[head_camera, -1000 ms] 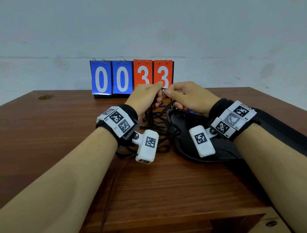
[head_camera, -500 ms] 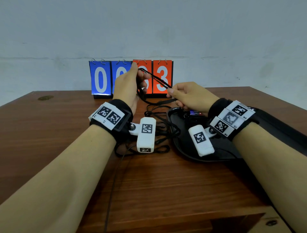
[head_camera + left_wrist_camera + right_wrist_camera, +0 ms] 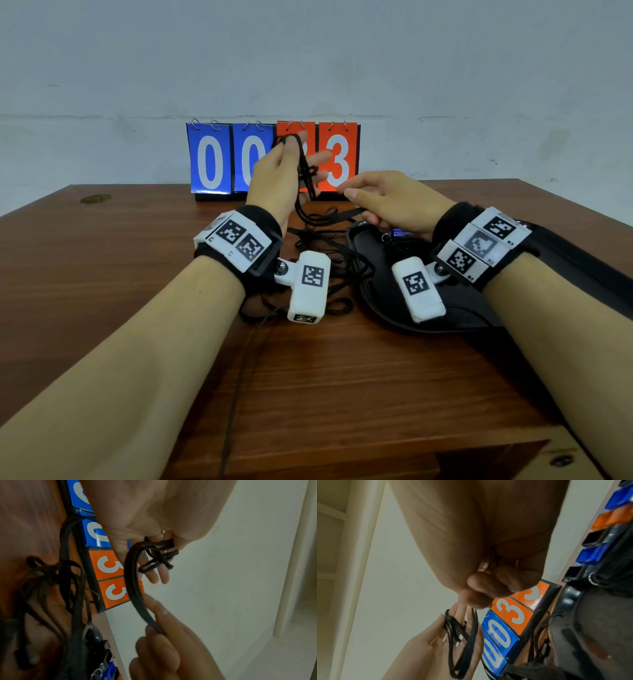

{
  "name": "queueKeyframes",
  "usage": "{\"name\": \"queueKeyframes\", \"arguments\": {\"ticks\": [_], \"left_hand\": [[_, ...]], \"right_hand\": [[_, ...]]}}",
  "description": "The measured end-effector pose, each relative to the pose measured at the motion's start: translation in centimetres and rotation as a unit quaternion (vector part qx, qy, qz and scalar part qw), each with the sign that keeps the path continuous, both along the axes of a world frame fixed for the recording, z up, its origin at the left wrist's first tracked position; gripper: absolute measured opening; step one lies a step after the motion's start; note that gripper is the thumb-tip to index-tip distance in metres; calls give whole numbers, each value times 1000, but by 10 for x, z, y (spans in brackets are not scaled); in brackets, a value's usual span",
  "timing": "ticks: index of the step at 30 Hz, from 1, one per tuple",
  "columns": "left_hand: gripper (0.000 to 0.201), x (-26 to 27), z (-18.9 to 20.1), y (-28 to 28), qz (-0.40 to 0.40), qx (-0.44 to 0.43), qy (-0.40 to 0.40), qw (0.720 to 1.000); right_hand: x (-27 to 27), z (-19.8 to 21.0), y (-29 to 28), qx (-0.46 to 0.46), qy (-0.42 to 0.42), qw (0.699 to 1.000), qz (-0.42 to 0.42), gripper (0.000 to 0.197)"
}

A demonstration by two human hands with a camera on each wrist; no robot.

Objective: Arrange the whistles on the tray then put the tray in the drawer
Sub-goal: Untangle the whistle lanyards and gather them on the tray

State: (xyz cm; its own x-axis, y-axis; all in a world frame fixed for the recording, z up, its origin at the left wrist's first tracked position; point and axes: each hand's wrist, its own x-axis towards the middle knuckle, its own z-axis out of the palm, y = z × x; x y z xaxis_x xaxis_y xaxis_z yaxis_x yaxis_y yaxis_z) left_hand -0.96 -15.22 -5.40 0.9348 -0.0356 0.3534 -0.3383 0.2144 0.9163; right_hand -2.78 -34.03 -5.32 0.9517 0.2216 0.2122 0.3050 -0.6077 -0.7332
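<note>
**Untangling the whistle cords over the desk**

The left hand [image 3: 284, 178] is raised in front of the flip scoreboard [image 3: 272, 159], thumb and forefinger pinching a knotted bunch of black cord [image 3: 159, 555] while its other fingers stay straight. The right hand [image 3: 390, 202] sits lower and nearer the tray [image 3: 376, 301], its fingers curled round a flat black strand [image 3: 140, 601] that runs up to the left hand's bunch. More cord lies in a loose heap [image 3: 329, 270] on the desk [image 3: 137, 274] between the two wrists, some of it spilling over the tray's left rim.

The whistles [image 3: 597, 553] themselves show best in the right wrist view: blue, orange and black bodies lined along the far edge of the black tray. From the head camera only a blue glint [image 3: 399, 233] peeks out under the right hand. No drawer is clearly visible in any view.

The step in hand looks like sorting the lanyards so each whistle can lie tidily. To do it well, keep the pinched knot held high and feed the strand through the right hand slowly (a hard tug would likely tighten the tangle and drag whistles off the tray). Work one cord free at a time, then lay it down beside its whistle, inside the rim.
</note>
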Motion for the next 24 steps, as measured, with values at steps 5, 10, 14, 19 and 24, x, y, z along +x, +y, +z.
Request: {"name": "queueKeyframes", "arguments": {"ticks": [5, 10, 14, 19, 24], "left_hand": [[38, -4, -4, -5, -17, 106, 3, 994], [34, -3, -9, -7, -37, 186, -22, 982], [31, -5, -10, -7, -49, 194, -35, 979], [32, -11, -8, -9, -119, 161, 14, 980], [34, -15, -5, -9, -140, 141, 39, 979]], "right_hand": [[-2, 1, 1, 5, -17, 1000, 2, 25], [-7, 5, 3, 5, -39, 999, 6, 32], [-9, 5, 4, 3, -30, 999, 14, 32], [-9, 4, 7, 2, -47, 999, 14, 25], [-7, 3, 6, 39, -46, 998, 14, 20]]}}
